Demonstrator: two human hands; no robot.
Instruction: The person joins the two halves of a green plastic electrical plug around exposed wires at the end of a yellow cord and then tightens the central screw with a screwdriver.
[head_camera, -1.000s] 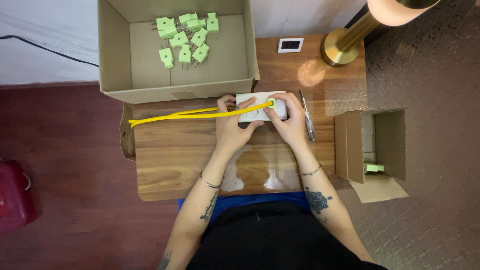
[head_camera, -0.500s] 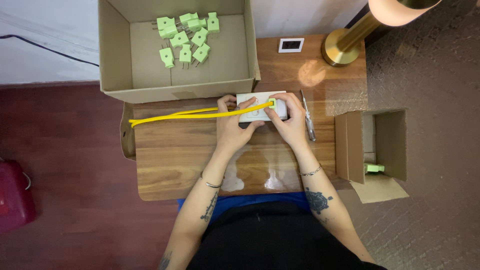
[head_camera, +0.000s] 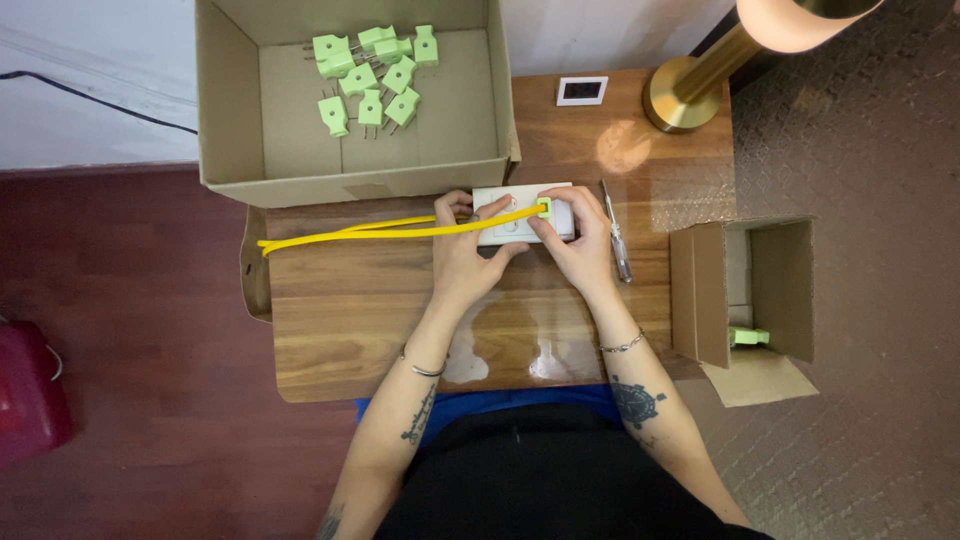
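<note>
Seen from above at a wooden counter (head_camera: 380, 330): left hand (head_camera: 468, 250) pressed down on the near left part of a white socket strip (head_camera: 515, 215), fingers wrapped over its edge in a holding grip, keeping it flat against the wood. Right hand (head_camera: 580, 235) at the strip's right end, thumb and fingertips pinched on a small green plug (head_camera: 544, 208) seated at the strip's face; whether fully pushed in or partway cannot be told from this height. From the plug, a yellow cable (head_camera: 380, 230) running left across the strip and under the left hand's fingers, ending near the counter's left edge. Judged from the layout, one plug wired to the cable and now at the socket, so a fitting or testing step looks under way rather than finished. Behind the strip, a large open cardboard box (head_camera: 230, 110) with a loose cluster of similar green plugs (head_camera: 372, 75), none with cable attached, apparently not yet handled. To the right, off the counter, a smaller open box (head_camera: 760, 290) with one green piece (head_camera: 748, 336) inside. Just right of the right hand, a slim screwdriver (head_camera: 617, 240) lying untouched on the wood. Further back, a small white square device (head_camera: 582, 91) and a brass lamp base (head_camera: 685, 95).
</note>
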